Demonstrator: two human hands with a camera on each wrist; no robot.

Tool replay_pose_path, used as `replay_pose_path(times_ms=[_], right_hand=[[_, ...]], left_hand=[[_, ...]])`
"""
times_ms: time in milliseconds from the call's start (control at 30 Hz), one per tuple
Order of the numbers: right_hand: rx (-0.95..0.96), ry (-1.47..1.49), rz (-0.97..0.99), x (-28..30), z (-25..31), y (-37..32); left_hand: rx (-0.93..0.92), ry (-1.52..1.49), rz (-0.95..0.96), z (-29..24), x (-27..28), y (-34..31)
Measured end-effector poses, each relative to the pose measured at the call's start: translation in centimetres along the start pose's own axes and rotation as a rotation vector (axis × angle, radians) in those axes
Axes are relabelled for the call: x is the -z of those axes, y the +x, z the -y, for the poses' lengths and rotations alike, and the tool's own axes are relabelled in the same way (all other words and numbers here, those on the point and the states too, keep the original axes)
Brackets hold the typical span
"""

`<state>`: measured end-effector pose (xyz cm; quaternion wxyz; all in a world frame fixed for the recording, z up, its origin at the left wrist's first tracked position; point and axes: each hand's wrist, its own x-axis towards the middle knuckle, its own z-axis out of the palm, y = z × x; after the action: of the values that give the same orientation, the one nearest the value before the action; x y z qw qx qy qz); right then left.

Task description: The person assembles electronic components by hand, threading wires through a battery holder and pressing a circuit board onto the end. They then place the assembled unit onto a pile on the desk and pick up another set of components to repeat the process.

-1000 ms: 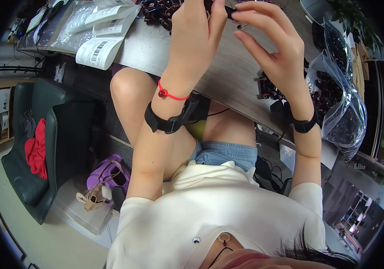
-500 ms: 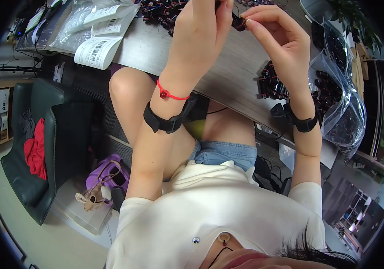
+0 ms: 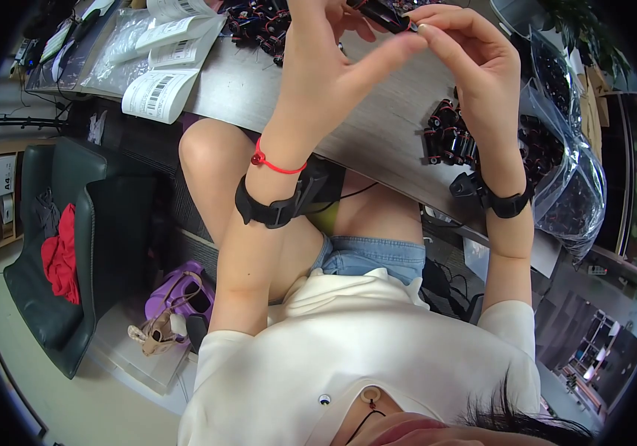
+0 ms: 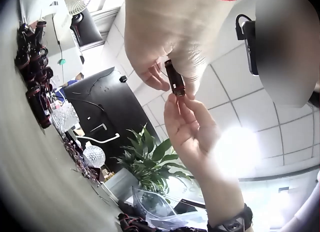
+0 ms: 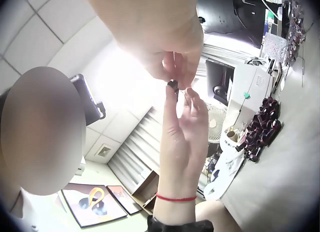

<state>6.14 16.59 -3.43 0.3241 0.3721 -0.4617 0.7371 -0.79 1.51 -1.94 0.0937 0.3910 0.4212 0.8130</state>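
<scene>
One dark cylinder is in work between the two hands, above the desk (image 3: 259,93)
The left hand (image 3: 322,70) grasps the small dark cylinder (image 3: 381,15) by its body, and the right hand (image 3: 486,78) pinches its end; this piece looks unfinished. Near the right forearm lies a group of similar pieces (image 3: 448,137), beside a clear plastic bag (image 3: 571,197) with more; farther, to the left, is another dark heap (image 3: 259,26). Which are finished, I cannot tell

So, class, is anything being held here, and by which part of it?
A glossy black cylinder with red bands, pinched at one end by the right hand; whether the left hand also grips it cannot be told.
</scene>
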Motion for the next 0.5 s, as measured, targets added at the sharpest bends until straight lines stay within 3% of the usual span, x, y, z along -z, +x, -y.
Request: replay_pose_path(times_ms=[100, 133, 200, 233, 267, 367, 467, 500], right_hand=[[-0.602, -0.767, -0.500, -4.6, 4.8, 1.5], [-0.601, -0.769, -0.500, -3.6, 4.0, 1.3], [-0.168, -0.229, -0.174, 0.4, 0.1, 0.3], [0.048, 0.040, -0.010, 0.1, -0.8, 0.9], [0.049, 0.039, -0.010, -0.5, 0.1, 1.0], [-0.539, -0.746, -0.428, -4.8, 4.8, 1.6], [-0.534, -0.767, -0.407, -5.0, 4.9, 1.8], [-0.533, -0.779, -0.398, -5.1, 4.9, 1.8]], left_hand=[[-0.041, 0.123, -0.019, 0.6, -0.6, 0.5], [-0.158, 0.030, 0.114, 2.7, 0.2, 1.1], [-0.391, -0.153, 0.377, 5.7, 1.5, 1.6], [-0.389, -0.153, 0.378, 5.6, 1.6, 1.4], [-0.341, -0.128, 0.341, 5.5, 1.7, 1.0], [-0.242, -0.082, 0.269, 4.0, 1.4, -0.1], [0.158, 0.132, 0.030, -0.1, 0.0, 0.0], [0.159, 0.130, 0.032, 0.0, 0.1, -0.1]])
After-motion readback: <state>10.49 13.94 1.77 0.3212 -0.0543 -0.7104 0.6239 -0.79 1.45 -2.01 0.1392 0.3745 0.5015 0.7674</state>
